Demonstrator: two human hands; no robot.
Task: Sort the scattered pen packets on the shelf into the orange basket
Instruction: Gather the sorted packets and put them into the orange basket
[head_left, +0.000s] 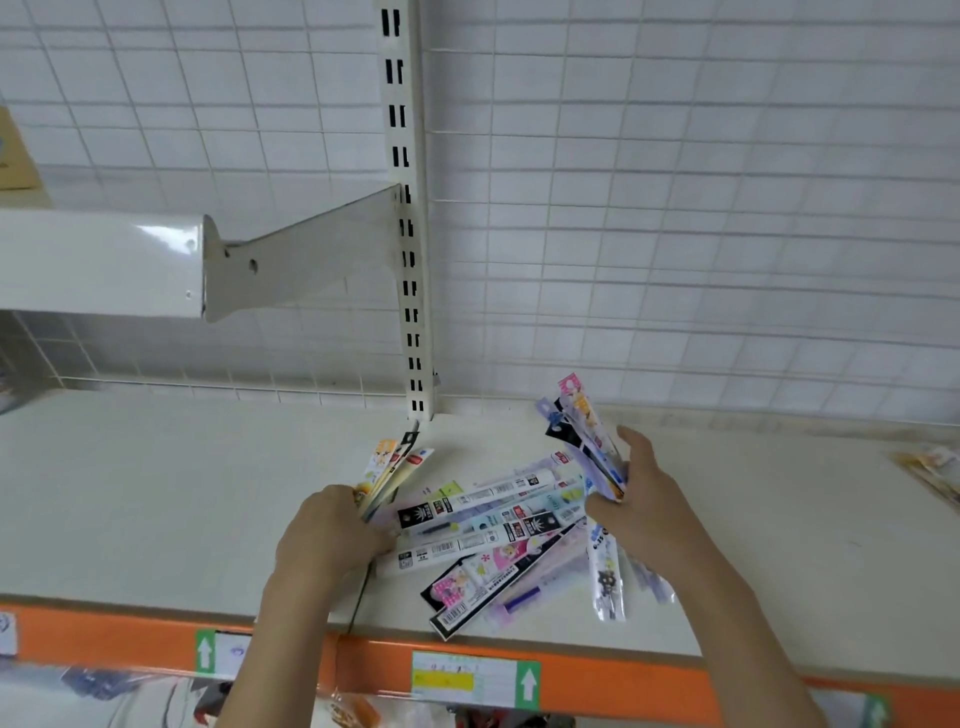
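Several long pen packets (498, 525) lie in a loose heap on the cream shelf (156, 493), some jutting over its front edge. My left hand (332, 535) grips a small bunch of packets (387, 470) that fan up and to the right. My right hand (639, 499) holds another bunch of packets (584, 431) tilted upright at the right side of the heap, fingers curled round their lower part. No orange basket is in view.
The shelf's front edge is an orange strip (363, 660) with price labels. A white slotted upright (405, 218) and a bracket (291, 260) of the upper shelf stand behind the heap. More packets (935, 473) lie at the far right. Goods show below the shelf.
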